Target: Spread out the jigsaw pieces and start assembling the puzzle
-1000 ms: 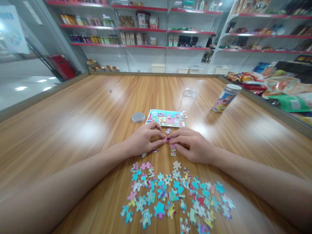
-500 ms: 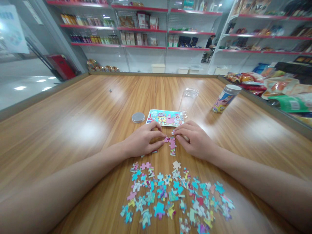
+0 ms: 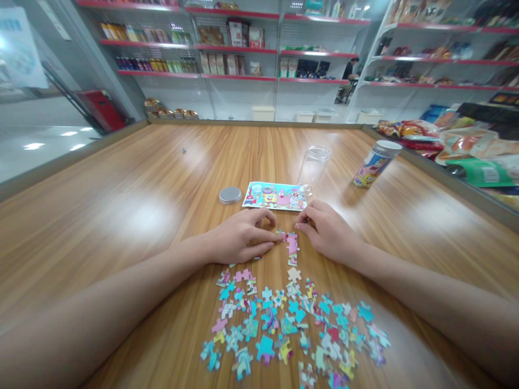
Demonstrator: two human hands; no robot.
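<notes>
A strip of joined pink puzzle pieces (image 3: 292,249) lies on the table between my hands, with smaller pieces attached at its upper left. My left hand (image 3: 243,236) rests beside it, fingers apart, its index fingertip pressing on those upper-left pieces. Just above and right of the strip, my right hand (image 3: 326,229) is pinched; a sliver of a puzzle piece shows at its fingertips, mostly hidden. Below lie many loose puzzle pieces (image 3: 265,348), mostly blue, with some pink and yellow. A cartoon picture card (image 3: 275,196) lies flat beyond my hands.
A silver lid (image 3: 230,195) sits left of the card. Behind the card's right end stands a clear jar (image 3: 314,167). Farther right is a cartoon-printed canister (image 3: 375,165). Snack bags (image 3: 466,146) are heaped past the table's right edge. A person (image 3: 349,73) sits far back.
The joined strip has shifted slightly right and toward me. My right hand has drawn its pinch away from the strip's top, and my left index finger has moved onto the pieces.
</notes>
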